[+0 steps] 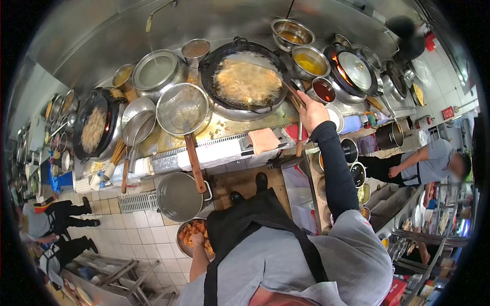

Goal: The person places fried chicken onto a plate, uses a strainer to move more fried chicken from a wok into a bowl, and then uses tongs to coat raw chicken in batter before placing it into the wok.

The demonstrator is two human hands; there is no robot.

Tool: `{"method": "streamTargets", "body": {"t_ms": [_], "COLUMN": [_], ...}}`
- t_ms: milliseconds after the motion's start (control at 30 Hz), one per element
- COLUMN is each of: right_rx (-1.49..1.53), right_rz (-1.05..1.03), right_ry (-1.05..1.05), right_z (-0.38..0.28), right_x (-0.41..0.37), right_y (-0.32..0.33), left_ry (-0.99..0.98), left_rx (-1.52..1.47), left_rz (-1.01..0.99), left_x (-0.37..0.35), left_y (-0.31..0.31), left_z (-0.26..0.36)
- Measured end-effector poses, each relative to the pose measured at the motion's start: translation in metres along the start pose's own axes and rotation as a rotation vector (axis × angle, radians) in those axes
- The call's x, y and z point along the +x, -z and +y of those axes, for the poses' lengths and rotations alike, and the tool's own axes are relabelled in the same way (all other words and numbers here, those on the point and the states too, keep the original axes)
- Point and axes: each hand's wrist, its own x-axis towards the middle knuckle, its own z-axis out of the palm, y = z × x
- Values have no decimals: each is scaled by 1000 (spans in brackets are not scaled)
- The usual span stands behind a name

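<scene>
My right hand (315, 113) is closed around a long thin utensil (291, 91) that slants to the rim of a large black wok (205, 84). Pale golden pieces of food (245, 79) bubble in the wok's foamy oil. My left hand (197, 239) is low beside my apron, over a metal bowl (180, 244) of reddish-orange coated pieces (200, 227). Its fingers look curled, and what they hold is hidden. Just below my right hand, a wooden handle (299, 149) hangs over the counter edge.
A wire strainer (182, 108) with a wooden handle lies left of the wok. Below it stands a large pot (179, 198). Flames show at the left wok (95, 125) and by a lidded pan (354, 70). Co-workers (429, 163) stand at right and left.
</scene>
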Motion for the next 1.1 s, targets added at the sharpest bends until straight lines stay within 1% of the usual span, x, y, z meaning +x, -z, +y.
{"method": "streamTargets", "body": {"t_ms": [67, 100, 167, 200, 267, 333, 400, 433, 467, 500, 567, 633, 667, 733, 767, 833, 867, 900, 933, 967, 1000, 1033, 1100], "right_rx": [56, 53, 90, 109, 128, 162, 211, 297, 399, 479, 781, 1229, 1310, 1472, 1439, 1344, 1297, 1211, 1023, 830, 692, 550, 385], "right_rz": [89, 120, 109, 102, 104, 128, 169, 154, 86, 33, -65, -154, -150, -136, -46, -50, -50, -54, 79, 205, 247, 298, 252], "right_ry": [-6, -3, -72, -106, -150, -185, -208, -188, -233, -343, -544, -729, -739, -753, -760, -738, -726, -675, -517, -358, -271, -193, -187], "right_z": [15, 18, 24, 25, 32, 42, 62, 85, 87, 95, 82, 28, 20, 12, 10, 7, 7, 15, 37, 67, 70, 59, 33], "right_x": [2, 4, 8, 9, 14, 16, 18, 21, 16, 13, -5, -32, -39, -49, -56, -65, -68, -73, -74, -72, -70, -67, -67], "right_y": [-8, -9, -9, -8, -17, -37, -78, -112, -126, -153, -160, -102, -89, -73, -70, -62, -60, -61, -83, -121, -124, -113, -73], "left_ry": [-64, -145, -374, -455, -586, -581, -571, -567, -562, -382, -22, -431, -640, -124, 133, 144, 149, 146, 134, 120, 106, 94, 71], "left_rx": [250, 517, 1128, 1323, 1587, 1518, 1443, 1406, 1366, 945, 103, 915, 1320, 319, -183, -24, 56, 45, 34, 14, -1, -13, -35], "left_rz": [-22, -68, -145, -158, -162, -160, -157, -155, -153, -80, 55, -38, -91, -14, 25, -5, -21, -20, -24, -27, -27, -26, -26], "left_x": [3, 4, 4, 5, 6, 21, 39, 44, 46, 45, 37, 25, 17, 0, -8, -37, -61, -60, -59, -54, -46, -41, -31], "left_y": [3, 7, 12, 14, 18, 17, 9, 6, 4, 2, -3, 12, 18, 3, -5, 5, 15, 14, 14, 12, 10, 8, 6], "left_z": [-2, -2, 1, 1, 1, -8, -23, -26, -25, -24, -26, -15, -8, -7, -7, 19, 48, 48, 48, 48, 43, 41, 41]}}
